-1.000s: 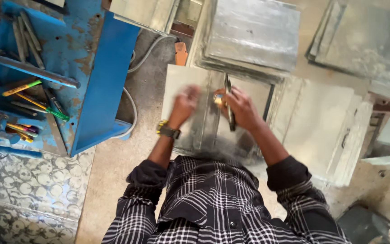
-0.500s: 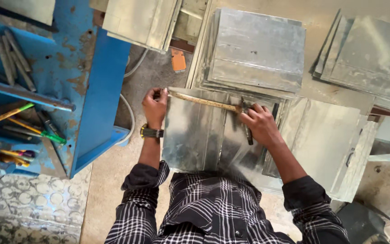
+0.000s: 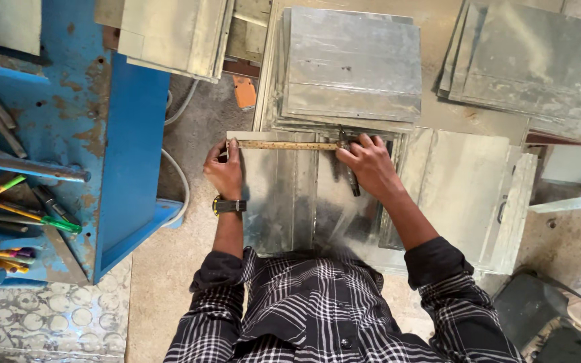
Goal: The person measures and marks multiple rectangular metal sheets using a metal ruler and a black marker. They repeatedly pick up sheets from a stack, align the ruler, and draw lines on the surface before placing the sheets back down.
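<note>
the person leans over a grey galvanised metal sheet with folded ribs [image 3: 284, 195] lying on the concrete floor [image 3: 183, 269], both arms reaching forward from dark checked sleeves [image 3: 317, 316]. along the far edge of that sheet lies a narrow yellowish steel ruler [image 3: 284, 144], running side to side.

the left hand [image 3: 224, 171], with a black wristwatch with a yellow rim [image 3: 228, 206] on the wrist, sits at the far left corner of the sheet. its fingers are curled down and the thumb and forefinger press on the left end of the ruler, pinning it flat. the forearm runs straight back toward the body.

the right hand [image 3: 368, 165] rests at the ruler's right end, fingers bent and bunched close together, fingertips on the ruler. it also grips a slim dark marking tool [image 3: 350, 176], whose shaft points back toward the person; i cannot tell just how the fingers wrap it. the right forearm angles outward to the elbow.

just beyond the ruler, touching the sheet's far edge, is a stack of flat grey metal sheets [image 3: 351, 64]. more flat sheets [image 3: 526, 60] lie toward the far right corner of the floor. to the left stands a worn blue metal tool stand [image 3: 129, 148] with screwdrivers with yellow and green handles [image 3: 21, 208] lying in it. a small orange block [image 3: 244, 92] lies on the floor near the stack.
</note>
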